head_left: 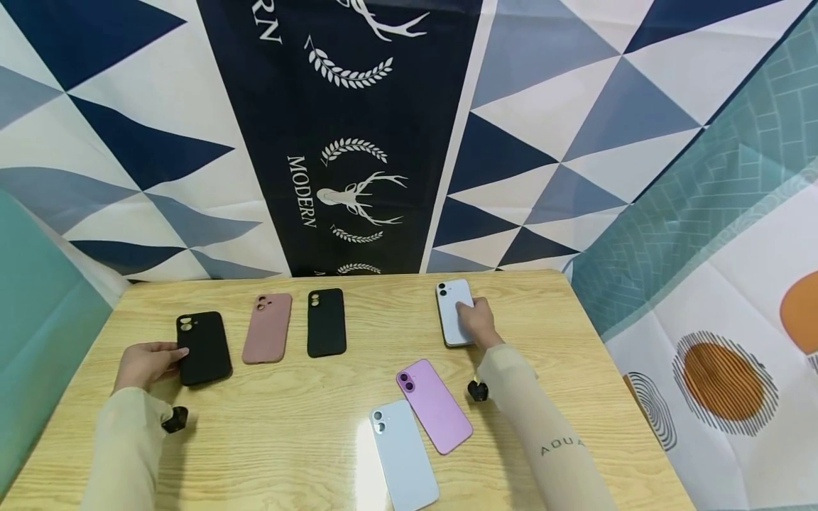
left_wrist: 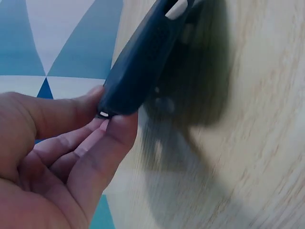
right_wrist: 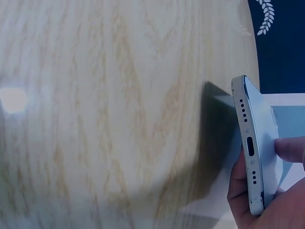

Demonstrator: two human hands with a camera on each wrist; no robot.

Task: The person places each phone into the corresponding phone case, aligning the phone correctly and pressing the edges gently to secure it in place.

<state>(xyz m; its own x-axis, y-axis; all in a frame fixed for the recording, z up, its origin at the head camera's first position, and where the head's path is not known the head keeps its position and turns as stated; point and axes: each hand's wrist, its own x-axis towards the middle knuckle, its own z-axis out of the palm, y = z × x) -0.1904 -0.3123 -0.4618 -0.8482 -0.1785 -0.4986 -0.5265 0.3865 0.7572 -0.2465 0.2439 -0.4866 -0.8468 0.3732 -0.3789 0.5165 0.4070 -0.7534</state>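
My left hand [head_left: 153, 360] pinches the near left edge of a black phone case [head_left: 204, 348] at the table's left. In the left wrist view the thumb and fingers [left_wrist: 112, 126] hold that case [left_wrist: 143, 57] by its corner, tilted up off the wood. My right hand [head_left: 476, 321] grips a white phone [head_left: 450, 306] lying back-up at the far right. Seen from the right wrist, the phone [right_wrist: 251, 157] stands on edge, port end toward the camera, with fingers [right_wrist: 288, 149] curled round it.
A pink case [head_left: 267, 328] and a second black case [head_left: 326, 323] lie side by side on the wooden table [head_left: 307, 426]. A purple phone [head_left: 434, 404] and a pale blue phone [head_left: 404, 454] lie back-up near the front. Patterned cloth hangs behind and to the right.
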